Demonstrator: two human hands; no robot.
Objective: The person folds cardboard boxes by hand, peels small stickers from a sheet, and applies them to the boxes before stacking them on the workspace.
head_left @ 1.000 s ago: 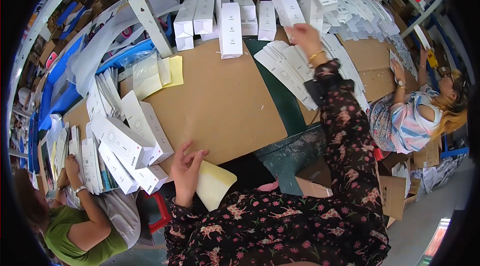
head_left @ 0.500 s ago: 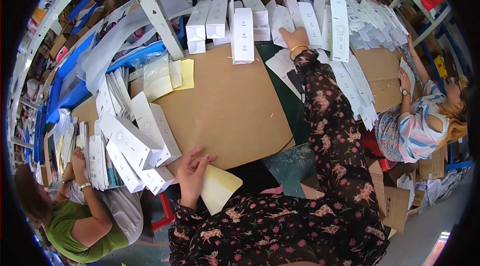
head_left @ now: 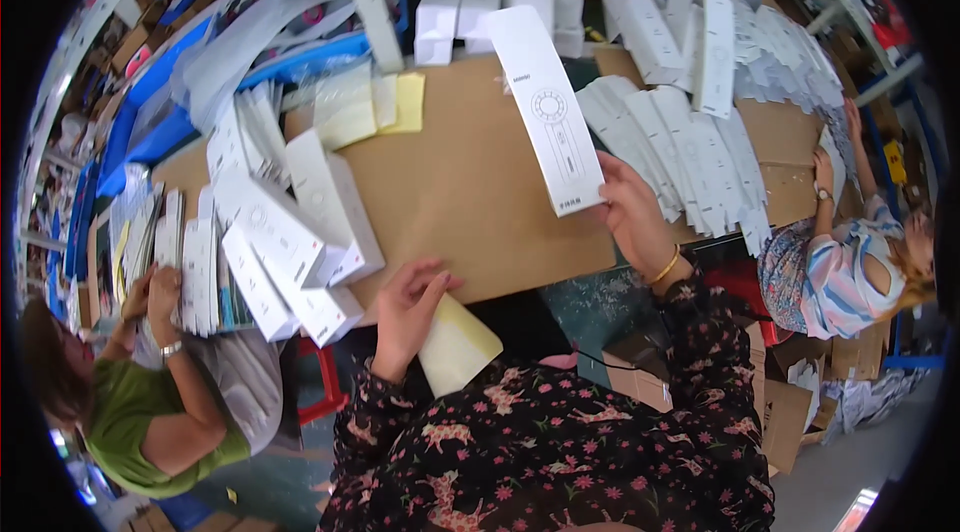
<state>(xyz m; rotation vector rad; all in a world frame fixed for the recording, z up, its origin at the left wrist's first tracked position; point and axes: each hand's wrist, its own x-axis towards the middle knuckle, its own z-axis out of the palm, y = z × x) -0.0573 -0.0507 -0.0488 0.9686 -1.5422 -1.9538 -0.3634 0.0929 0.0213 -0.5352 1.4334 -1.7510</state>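
Observation:
My right hand [head_left: 640, 215] grips a long white carton [head_left: 548, 112] by its near right edge. The carton is tilted over the table, its printed face with a round drawing turned up. At the near edge of the cardboard, my left hand [head_left: 408, 317] has its fingers bent together around a pale yellow sheet [head_left: 459, 347], which hangs over my lap. The fingers' hold on the sheet is partly hidden. Left of that hand lies a pile of finished-looking white cartons [head_left: 310, 257]. Flat, folded white cartons [head_left: 680, 147] fan out right of the carton I hold.
A brown cardboard sheet [head_left: 450, 182] covers the table. White cartons [head_left: 470, 7] stand along the back, beside a metal post [head_left: 365, 2]. Yellow sheets and a clear bag [head_left: 350, 107] lie back left. A person in green [head_left: 165, 412] works at left, another in stripes [head_left: 850, 272] at right.
My right hand has come back from the row of cartons at the far side, bringing one white carton over the cardboard. My left hand stays near the table edge with the sheet.

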